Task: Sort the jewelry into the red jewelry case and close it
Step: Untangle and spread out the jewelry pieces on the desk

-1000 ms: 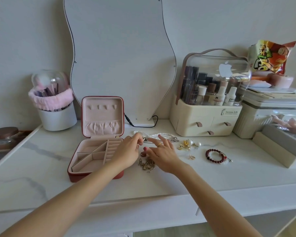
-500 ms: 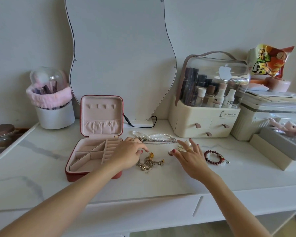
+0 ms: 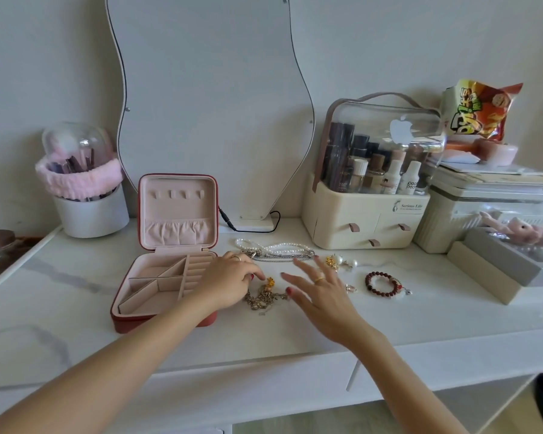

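Observation:
The red jewelry case [image 3: 132, 325] lies open at the left, its pink compartments holding nothing. My left hand [image 3: 229, 281] rests beside it with fingers curled, tips at a gold flower piece [image 3: 269, 280] on top of a gold chain tangle [image 3: 262, 300]; whether it pinches anything is hidden. My right hand [image 3: 320, 296] hovers just right of the tangle, fingers spread, holding nothing. A pearl necklace [image 3: 276, 246] and a silver chain [image 3: 284, 256] lie behind the hands. Gold-and-pearl earrings [image 3: 340, 261], a small charm [image 3: 351, 288] and a red bead bracelet [image 3: 384, 285] lie to the right.
A wavy mirror [image 3: 213, 104] with a black cable [image 3: 251, 228] stands behind the case. A cream cosmetics organizer [image 3: 364, 220] is at the back right, grey and beige boxes [image 3: 499, 264] at far right, and a brush holder [image 3: 88, 208] at back left.
My left hand came down from the pearl necklace to the gold tangle. My right hand swung out towards the bracelet, then came back left with its fingers spread.

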